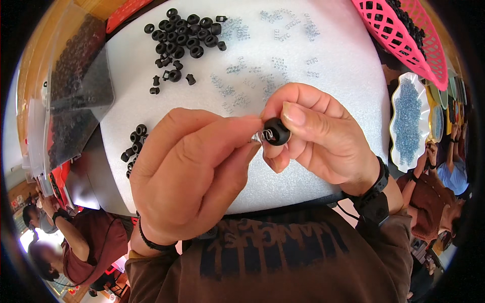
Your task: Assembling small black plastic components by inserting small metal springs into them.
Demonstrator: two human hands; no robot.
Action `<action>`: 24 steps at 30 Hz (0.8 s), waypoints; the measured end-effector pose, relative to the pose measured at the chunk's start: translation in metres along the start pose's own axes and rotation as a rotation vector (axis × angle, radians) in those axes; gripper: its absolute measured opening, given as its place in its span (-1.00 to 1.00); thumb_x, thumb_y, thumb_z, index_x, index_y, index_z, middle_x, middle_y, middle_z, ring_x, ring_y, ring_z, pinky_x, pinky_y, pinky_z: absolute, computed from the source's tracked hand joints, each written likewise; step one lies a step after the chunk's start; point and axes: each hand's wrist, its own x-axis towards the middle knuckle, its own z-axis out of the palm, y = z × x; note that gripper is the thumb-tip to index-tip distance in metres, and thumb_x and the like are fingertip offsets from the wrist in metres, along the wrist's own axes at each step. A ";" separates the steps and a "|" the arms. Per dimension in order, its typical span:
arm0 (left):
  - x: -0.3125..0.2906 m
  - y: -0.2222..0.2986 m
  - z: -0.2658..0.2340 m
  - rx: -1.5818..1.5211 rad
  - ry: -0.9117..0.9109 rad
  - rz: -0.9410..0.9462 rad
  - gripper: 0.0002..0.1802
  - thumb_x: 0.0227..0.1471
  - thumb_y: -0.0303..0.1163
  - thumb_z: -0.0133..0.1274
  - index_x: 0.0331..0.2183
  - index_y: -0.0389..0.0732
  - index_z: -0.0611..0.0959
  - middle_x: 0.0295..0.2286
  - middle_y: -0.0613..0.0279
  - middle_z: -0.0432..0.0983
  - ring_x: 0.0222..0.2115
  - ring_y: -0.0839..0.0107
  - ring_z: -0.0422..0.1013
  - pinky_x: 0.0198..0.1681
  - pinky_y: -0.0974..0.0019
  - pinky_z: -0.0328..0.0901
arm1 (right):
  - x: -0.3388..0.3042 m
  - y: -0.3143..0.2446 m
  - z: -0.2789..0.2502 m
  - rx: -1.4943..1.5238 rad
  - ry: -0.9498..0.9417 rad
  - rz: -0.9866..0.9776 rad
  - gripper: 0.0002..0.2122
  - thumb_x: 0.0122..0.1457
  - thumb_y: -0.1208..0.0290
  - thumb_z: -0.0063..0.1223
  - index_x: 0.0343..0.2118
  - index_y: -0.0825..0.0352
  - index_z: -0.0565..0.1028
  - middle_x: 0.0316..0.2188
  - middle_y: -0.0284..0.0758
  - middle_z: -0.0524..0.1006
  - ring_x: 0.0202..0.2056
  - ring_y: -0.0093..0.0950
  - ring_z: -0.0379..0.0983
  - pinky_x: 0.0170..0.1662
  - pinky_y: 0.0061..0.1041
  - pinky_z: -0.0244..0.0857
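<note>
My left hand (pixel 187 171) pinches a small metal coil spring (pixel 258 135) between thumb and fingertips. Facing it, my right hand (pixel 323 136) grips a round black cord-lock body (pixel 279 132) by thumb and fingers, its opening turned toward the left hand. The spring's end is at that opening; how far it goes in I cannot tell. Beyond the hands, many loose springs (pixel 235 65) are scattered on a white foam sheet (pixel 131 93). A pile of black cord-lock bodies (pixel 182 35) lies at the far left, with a few smaller black plungers (pixel 190 79) nearby.
More black pieces (pixel 135 137) lie beside my left hand. A clear plastic bin (pixel 81 76) of black parts stands left. At the right are a pink basket (pixel 389 38) and a white scalloped dish (pixel 423 108) heaped with springs. Other people sit at both sides.
</note>
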 end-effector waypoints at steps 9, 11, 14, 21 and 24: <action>0.002 -0.007 0.003 0.192 -0.034 0.216 -0.66 -0.29 -0.74 0.08 -0.32 -0.33 0.59 -0.50 0.14 0.44 -0.56 0.43 0.36 -0.57 0.49 0.25 | 0.000 0.001 0.000 -0.003 0.049 0.000 -0.78 0.22 0.33 -0.16 -0.25 0.42 0.37 -0.51 -0.25 0.49 -0.52 -0.47 0.47 -0.46 -0.57 0.38; 0.001 -0.007 0.002 0.225 -0.074 0.239 -0.64 -0.29 -0.75 0.08 -0.30 -0.33 0.59 -0.50 0.15 0.44 -0.56 0.42 0.37 -0.57 0.48 0.26 | 0.000 0.002 -0.004 -0.008 0.043 0.012 -0.78 0.22 0.34 -0.16 -0.24 0.42 0.37 -0.51 -0.25 0.49 -0.52 -0.47 0.47 -0.46 -0.57 0.39; -0.003 -0.009 0.006 0.182 -0.112 0.219 -0.60 -0.29 -0.76 0.05 -0.27 -0.32 0.59 -0.49 0.16 0.45 -0.56 0.42 0.37 -0.57 0.48 0.26 | 0.000 0.003 -0.005 0.010 0.031 0.030 -0.78 0.21 0.34 -0.16 -0.23 0.42 0.36 -0.51 -0.25 0.49 -0.51 -0.48 0.48 -0.46 -0.57 0.40; -0.002 -0.005 0.005 0.099 -0.092 0.116 -0.60 -0.31 -0.73 0.06 -0.27 -0.31 0.58 -0.49 0.14 0.44 -0.56 0.43 0.36 -0.58 0.49 0.25 | -0.003 0.002 -0.001 0.014 0.059 0.066 -0.78 0.22 0.35 -0.18 -0.22 0.43 0.34 -0.53 -0.27 0.48 -0.53 -0.49 0.49 -0.51 -0.61 0.41; -0.001 -0.010 0.007 0.053 -0.081 0.128 -0.66 -0.30 -0.71 0.05 -0.32 -0.32 0.58 -0.49 0.13 0.44 -0.56 0.42 0.35 -0.57 0.47 0.23 | -0.002 0.003 -0.001 0.011 0.038 0.057 -0.78 0.22 0.35 -0.19 -0.22 0.43 0.34 -0.53 -0.28 0.48 -0.54 -0.49 0.48 -0.51 -0.60 0.40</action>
